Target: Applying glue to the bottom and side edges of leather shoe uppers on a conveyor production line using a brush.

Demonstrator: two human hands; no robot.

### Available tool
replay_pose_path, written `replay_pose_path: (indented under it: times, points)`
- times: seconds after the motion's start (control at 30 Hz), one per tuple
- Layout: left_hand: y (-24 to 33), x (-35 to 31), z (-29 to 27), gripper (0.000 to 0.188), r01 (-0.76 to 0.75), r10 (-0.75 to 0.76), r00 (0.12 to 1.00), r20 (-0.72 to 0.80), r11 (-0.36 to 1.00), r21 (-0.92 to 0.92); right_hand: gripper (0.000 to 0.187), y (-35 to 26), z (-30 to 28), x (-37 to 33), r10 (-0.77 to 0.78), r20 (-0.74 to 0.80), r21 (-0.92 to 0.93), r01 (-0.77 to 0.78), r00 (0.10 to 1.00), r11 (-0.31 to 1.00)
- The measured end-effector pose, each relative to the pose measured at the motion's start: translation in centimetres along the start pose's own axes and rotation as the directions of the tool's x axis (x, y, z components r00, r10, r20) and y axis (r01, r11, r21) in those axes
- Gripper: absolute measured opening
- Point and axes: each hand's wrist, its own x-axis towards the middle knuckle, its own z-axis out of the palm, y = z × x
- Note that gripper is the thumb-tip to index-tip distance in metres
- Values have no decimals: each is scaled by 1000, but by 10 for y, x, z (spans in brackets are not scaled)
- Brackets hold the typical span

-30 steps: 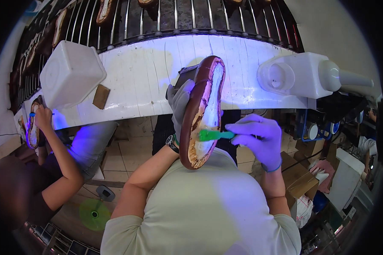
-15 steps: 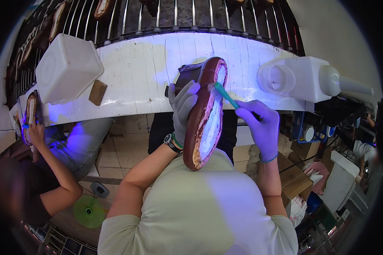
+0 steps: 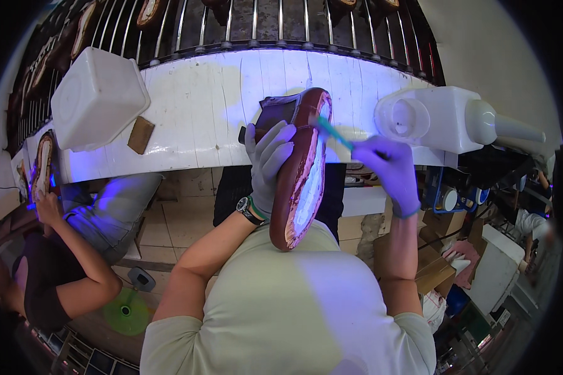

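Observation:
A brown shoe upper [image 3: 286, 194] is held up sole side out, toe end toward me, heel end over the table. Pale material, bright under bluish light, fills its underside inside a rough brown edge. My gloved left hand [image 3: 269, 159] is closed around it from the left, near the dark ankle opening. In my gloved right hand [image 3: 389, 164] is a thin brush with a green handle [image 3: 336, 134]. Its blurred tip meets the shoe's bottom edge toward the heel. The fingers of the right hand are pinched on the handle.
A white table [image 3: 194, 94] lies ahead, backed by a roller conveyor [image 3: 281, 25] bearing several shoes. At left stand a square white container [image 3: 100, 100] and a brown block [image 3: 141, 135]; at right, a white jug [image 3: 444, 119] with a round cup. A co-worker's hand [image 3: 49, 206] holds another shoe.
My right hand has shifted slightly right and up, with the brush lying flatter and its tip a little left. The left hand and shoe stay nearly still. The co-worker's arm and shoe have moved slightly.

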Motion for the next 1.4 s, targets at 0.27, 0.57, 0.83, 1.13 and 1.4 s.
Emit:
replay_pose_path:
  times: [0.27,0.57,0.83,1.13,1.4]
  points:
    - [0,-2,-3,59,-17,14,997,76,999,37,20,6,4,20,-21,-27,8,21,999,1000]
    - [20,13,-1,68,-69,67,997,-48,997,-35,21,15,-2,12,-12,-16,25,12,1000,1000]
    - [18,9,-1,63,-53,53,998,-21,999,-1,19,-22,8,-41,-34,40,44,33,999,999]
    - [18,14,-12,66,-36,37,998,46,999,-33,25,-49,12,-60,-377,193,-106,402,906,910]
    - [12,26,-17,69,5,-1,992,128,1000,-31,29,-46,12,-49,-406,5,-112,404,914,908]
